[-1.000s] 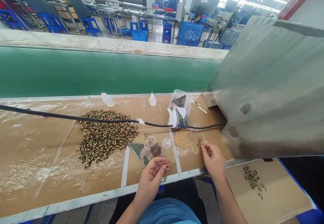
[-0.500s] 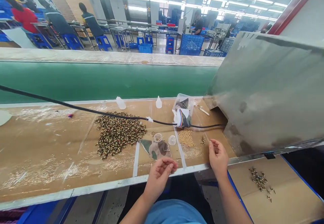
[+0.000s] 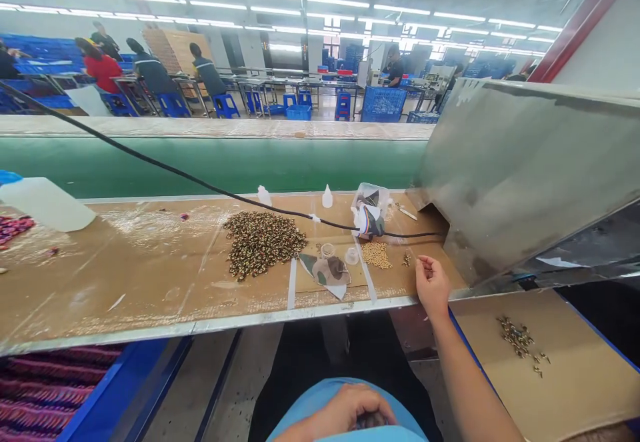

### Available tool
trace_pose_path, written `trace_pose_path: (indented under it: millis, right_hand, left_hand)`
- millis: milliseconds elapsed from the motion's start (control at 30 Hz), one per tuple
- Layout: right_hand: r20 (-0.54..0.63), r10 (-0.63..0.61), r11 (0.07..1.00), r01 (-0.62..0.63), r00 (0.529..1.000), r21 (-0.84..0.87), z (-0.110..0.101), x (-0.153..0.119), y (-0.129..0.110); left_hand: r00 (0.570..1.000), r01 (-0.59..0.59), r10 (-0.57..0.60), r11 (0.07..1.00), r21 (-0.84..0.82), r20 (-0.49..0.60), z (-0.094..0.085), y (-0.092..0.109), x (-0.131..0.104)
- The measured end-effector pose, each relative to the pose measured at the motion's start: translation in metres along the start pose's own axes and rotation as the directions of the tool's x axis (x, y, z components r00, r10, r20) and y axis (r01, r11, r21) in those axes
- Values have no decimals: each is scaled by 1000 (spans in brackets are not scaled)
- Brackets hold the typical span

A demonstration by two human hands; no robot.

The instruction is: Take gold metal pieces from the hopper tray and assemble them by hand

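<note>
My left hand [image 3: 356,407] is low over the blue shirt [image 3: 305,415] at my waist. Its fingers are curled inward, and whatever may be in them is hidden. At the table's front right, my right hand [image 3: 433,287] pinches thumb and forefinger together; anything between them is too small to name. Just left of those fingertips lies a small cluster of metal pieces [image 3: 407,259]. Beyond it are a heap of tiny tan beads [image 3: 377,254], a clear round lid [image 3: 351,256], a small clear cup [image 3: 327,250] and a camouflage cloth [image 3: 330,271]. A large pile of gold-and-dark metal pieces [image 3: 265,242] is farther left.
A black cable [image 3: 210,185] crosses above the cardboard-covered table [image 3: 165,282]. Behind stand a small white bottle [image 3: 327,197] and a clear plastic box [image 3: 385,193]. A big grey metal housing [image 3: 525,175] blocks the right. More metal pieces [image 3: 517,339] lie on lower cardboard.
My left hand has drawn back from above the camouflage cloth to my waist. The right hand stays pinched by the small cluster. The view has turned left, showing a large white jug.
</note>
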State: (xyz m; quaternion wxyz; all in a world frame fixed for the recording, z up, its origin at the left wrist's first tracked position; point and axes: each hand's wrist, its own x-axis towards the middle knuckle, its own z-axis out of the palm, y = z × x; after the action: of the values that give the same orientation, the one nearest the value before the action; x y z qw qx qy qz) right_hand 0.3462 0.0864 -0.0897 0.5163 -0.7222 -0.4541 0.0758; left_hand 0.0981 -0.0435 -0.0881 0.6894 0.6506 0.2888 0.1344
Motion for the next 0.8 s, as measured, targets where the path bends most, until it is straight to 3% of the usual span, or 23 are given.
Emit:
trace_pose_path:
  millis: [100,233,500,800]
  right_hand:
    - [-7,0,1000,0,1000,-1,0,0,-1]
    - [0,1,1000,-1,1000,-2,-1,1,-3]
    - [1,-5,1000,5,1000,-19,-1,1,-6]
    - [-3,10,1000,-10,1000,-18,-1,1,-7]
  left_hand:
    - [992,-126,126,991,-35,14,4,-5,-4]
    - [985,-172,172,985,-3,29,9,-8,-6]
    - [990,-117,119,993,-27,71,11,-9,-10]
    - [997,-68,71,995,-80,42,14,-8,-11]
